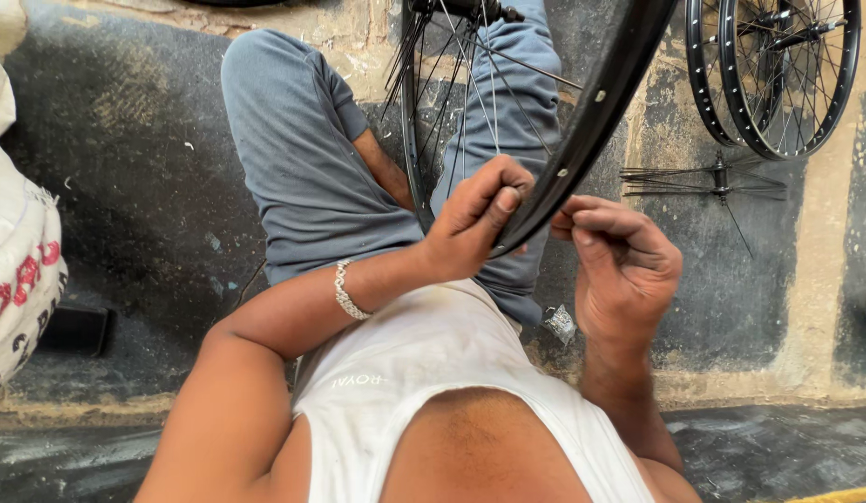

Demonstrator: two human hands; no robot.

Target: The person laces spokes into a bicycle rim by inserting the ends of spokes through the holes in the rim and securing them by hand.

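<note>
A black bicycle wheel rim (608,88) with thin metal spokes (470,84) stands between my knees, running from top right down to my lap. My left hand (475,216) grips the rim's lower edge, thumb pressed on its inner side. My right hand (619,256) is curled just right of the rim, fingertips pinched together near a spoke hole; what they pinch is too small to see. A silver bracelet (347,292) circles my left wrist. I sit on the floor in grey trousers (303,158).
Two finished black wheels (778,65) lean against the wall at top right. A hub with loose spokes (717,177) lies on the floor below them. A white printed sack (14,261) stands at the left. A small shiny packet (561,322) lies by my right leg.
</note>
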